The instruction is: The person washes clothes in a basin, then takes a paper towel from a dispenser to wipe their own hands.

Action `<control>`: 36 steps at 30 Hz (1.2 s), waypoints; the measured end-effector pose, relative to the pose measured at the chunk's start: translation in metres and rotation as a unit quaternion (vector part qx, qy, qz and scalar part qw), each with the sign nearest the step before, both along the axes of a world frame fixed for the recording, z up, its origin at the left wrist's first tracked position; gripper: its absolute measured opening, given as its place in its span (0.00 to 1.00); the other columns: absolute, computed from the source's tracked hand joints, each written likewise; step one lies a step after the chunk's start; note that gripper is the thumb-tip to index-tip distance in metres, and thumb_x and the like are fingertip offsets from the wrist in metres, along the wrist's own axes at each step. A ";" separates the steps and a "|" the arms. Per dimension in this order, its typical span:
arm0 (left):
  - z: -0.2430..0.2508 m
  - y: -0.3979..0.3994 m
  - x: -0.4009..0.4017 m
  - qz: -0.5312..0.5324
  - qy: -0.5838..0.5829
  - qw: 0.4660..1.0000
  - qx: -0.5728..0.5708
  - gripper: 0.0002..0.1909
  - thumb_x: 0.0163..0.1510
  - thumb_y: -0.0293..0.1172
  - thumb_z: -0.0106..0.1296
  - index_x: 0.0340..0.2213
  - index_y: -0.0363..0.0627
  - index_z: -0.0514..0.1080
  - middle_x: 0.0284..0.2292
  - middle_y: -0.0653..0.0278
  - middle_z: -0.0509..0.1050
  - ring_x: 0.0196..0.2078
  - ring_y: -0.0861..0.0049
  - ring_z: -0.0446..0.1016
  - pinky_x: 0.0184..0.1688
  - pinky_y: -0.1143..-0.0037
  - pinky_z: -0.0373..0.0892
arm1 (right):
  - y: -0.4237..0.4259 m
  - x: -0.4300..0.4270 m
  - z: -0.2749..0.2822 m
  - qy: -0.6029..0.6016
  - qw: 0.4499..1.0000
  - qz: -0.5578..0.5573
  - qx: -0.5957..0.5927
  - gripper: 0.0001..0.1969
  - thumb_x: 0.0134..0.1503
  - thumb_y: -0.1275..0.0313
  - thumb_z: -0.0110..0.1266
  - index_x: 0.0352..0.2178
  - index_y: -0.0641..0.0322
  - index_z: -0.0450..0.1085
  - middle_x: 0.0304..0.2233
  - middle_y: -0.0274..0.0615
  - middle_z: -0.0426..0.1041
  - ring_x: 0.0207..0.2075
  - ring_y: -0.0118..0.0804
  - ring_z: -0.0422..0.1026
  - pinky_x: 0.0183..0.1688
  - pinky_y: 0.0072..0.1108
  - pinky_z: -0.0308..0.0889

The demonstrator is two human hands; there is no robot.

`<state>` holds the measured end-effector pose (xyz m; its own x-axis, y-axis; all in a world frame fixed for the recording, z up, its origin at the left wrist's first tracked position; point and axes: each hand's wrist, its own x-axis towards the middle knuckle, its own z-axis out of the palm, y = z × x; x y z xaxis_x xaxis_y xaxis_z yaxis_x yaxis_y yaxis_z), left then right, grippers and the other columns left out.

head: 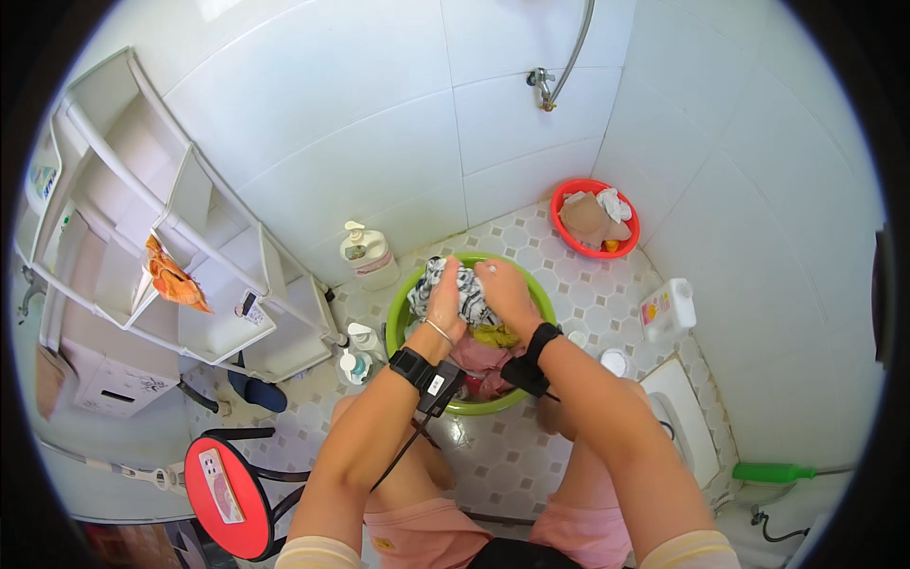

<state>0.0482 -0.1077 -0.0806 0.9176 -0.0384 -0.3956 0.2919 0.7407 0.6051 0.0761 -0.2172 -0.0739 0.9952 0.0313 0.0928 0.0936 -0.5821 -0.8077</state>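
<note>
A green plastic basin point(469, 408) stands on the tiled floor between my feet. Pink cloth point(480, 355) and a piece of yellow-green cloth point(495, 336) lie inside it. Over the basin's far side I hold a black-and-white patterned cloth point(469, 293), bunched up. My left hand point(446, 302) grips its left part, thumb uppermost. Curled into a fist, my right hand point(506, 293) clasps the right end of the same cloth. Both hands are close together above the other laundry.
A red basin point(596, 250) with clothes stands in the far corner. White pump bottles point(370, 257) and a white jug point(668, 311) flank the green basin. At left are a white shelf rack point(227, 274) and a red-topped stool point(249, 491); a squat toilet point(686, 419) is at right.
</note>
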 end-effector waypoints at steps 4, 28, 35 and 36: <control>0.016 0.017 -0.005 -0.077 -0.037 0.953 0.290 0.28 0.56 0.55 0.39 0.40 0.39 0.69 0.35 0.64 0.73 0.37 0.80 0.72 0.39 0.79 0.67 | -0.008 0.016 -0.019 0.104 0.969 0.120 0.190 0.15 0.54 0.62 0.45 0.28 0.64 0.69 0.25 0.40 0.69 0.25 0.33 0.66 0.31 0.25 0.62; 0.018 0.078 -0.044 -0.124 0.030 0.986 0.109 0.17 0.51 0.34 0.50 0.40 0.36 0.69 0.35 0.61 0.75 0.35 0.76 0.74 0.38 0.76 0.70 | -0.017 0.005 0.016 0.302 0.829 0.185 0.432 0.07 0.59 0.70 0.41 0.32 0.62 0.63 0.28 0.32 0.67 0.28 0.24 0.65 0.32 0.17 0.61; 0.007 0.085 -0.041 -0.022 0.031 0.923 0.383 0.09 0.45 0.28 0.50 0.30 0.37 0.71 0.26 0.67 0.72 0.25 0.82 0.67 0.29 0.81 0.63 | -0.009 0.011 0.001 0.209 0.880 0.050 0.424 0.09 0.59 0.69 0.40 0.32 0.64 0.63 0.28 0.35 0.67 0.30 0.26 0.64 0.35 0.18 0.62; 0.005 0.084 -0.041 -0.010 0.015 0.938 0.346 0.08 0.45 0.26 0.49 0.29 0.36 0.71 0.28 0.67 0.72 0.28 0.83 0.67 0.32 0.82 0.63 | -0.011 0.014 0.002 0.205 0.889 0.056 0.405 0.11 0.59 0.66 0.42 0.34 0.64 0.64 0.28 0.34 0.67 0.30 0.26 0.64 0.36 0.18 0.62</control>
